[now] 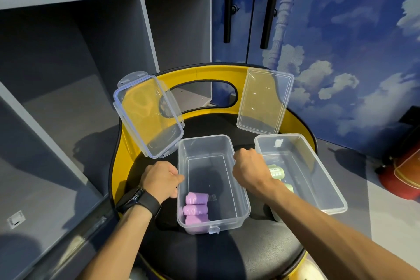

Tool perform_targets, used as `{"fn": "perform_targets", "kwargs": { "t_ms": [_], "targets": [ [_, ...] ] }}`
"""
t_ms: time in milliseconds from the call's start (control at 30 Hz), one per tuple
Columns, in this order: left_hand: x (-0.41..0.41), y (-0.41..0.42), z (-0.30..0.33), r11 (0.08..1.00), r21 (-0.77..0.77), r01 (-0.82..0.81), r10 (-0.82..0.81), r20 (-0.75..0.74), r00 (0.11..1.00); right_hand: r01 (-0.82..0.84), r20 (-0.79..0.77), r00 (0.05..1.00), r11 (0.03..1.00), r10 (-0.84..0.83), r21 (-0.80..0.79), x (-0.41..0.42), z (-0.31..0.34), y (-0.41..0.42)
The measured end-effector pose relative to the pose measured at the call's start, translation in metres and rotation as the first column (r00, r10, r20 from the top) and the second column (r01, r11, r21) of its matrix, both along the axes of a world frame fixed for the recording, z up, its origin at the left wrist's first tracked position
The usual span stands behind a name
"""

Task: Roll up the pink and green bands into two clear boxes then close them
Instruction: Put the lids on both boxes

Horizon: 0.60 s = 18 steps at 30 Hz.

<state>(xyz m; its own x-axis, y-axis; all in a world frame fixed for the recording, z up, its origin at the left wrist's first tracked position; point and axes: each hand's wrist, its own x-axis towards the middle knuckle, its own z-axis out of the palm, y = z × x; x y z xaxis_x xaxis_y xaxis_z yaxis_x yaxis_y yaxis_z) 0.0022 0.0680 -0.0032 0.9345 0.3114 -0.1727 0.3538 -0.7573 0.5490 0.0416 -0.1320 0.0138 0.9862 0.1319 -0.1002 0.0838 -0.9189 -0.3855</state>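
Note:
Two clear boxes stand open on a black chair seat. The middle box (241,198) holds three rolled pink bands (196,209) at its near end. The right box (327,179) holds rolled green bands (276,171), partly hidden by my right forearm. My left hand (160,179) grips the left rim of the middle box. My right hand (248,167) grips its right rim with curled fingers. A clear lid with blue-edged clips (147,116) leans against the chair back at left. A second clear lid (264,100) leans at right.
The chair has a yellow curved back (204,73) with an oval opening. Grey shelving (68,52) rises on the left. A blue cloud-printed cabinet with black handles (228,2) stands behind. A red object (402,173) sits on the floor at right.

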Motion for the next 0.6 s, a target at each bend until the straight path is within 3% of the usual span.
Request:
{"fn": "perform_targets", "kwargs": {
  "t_ms": [333,600],
  "targets": [
    [-0.0016,-0.002,0.0021,1.0,0.008,0.001,-0.001,0.001,1.0,-0.016,0.001,1.0,1.0,0.016,-0.024,0.0,0.0013,-0.0014],
    [-0.0065,0.0048,0.0063,0.999,-0.039,-0.032,0.033,0.034,0.999,-0.009,0.108,0.994,0.994,0.021,-0.111,0.0041,0.0063,0.0042]
  ]
}}
